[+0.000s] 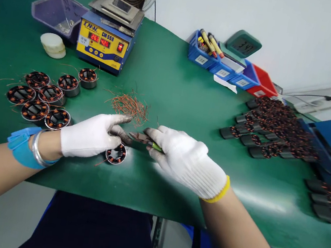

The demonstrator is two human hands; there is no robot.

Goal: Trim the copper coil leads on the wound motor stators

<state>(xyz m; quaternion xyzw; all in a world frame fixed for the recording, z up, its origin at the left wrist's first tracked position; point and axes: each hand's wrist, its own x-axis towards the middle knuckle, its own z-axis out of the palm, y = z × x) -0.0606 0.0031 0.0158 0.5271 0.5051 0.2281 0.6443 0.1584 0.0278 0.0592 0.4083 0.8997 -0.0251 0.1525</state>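
Observation:
In the head view my left hand (91,134), in a white glove with darkened fingertips, is at a small motor stator (116,153) with copper windings. Its thumb and lower fingers close on the stator's upper edge, while the index finger stretches out above. My right hand (183,157), gloved in white knit with a yellow cuff, grips green-handled cutting pliers (140,137). The pliers' jaws point left, just above and right of the stator. A loose copper wire end sticks out at the stator's lower left. Behind both hands lies a heap of copper wire offcuts (130,107).
Several stators (50,95) stand at left, and many more (267,125) at right. A yellow-blue solder pot (106,43) stands at the back beside a purple bin (55,10) and a white round block (53,45). Blue parts bins (201,59) and a clock (243,43) line the wall.

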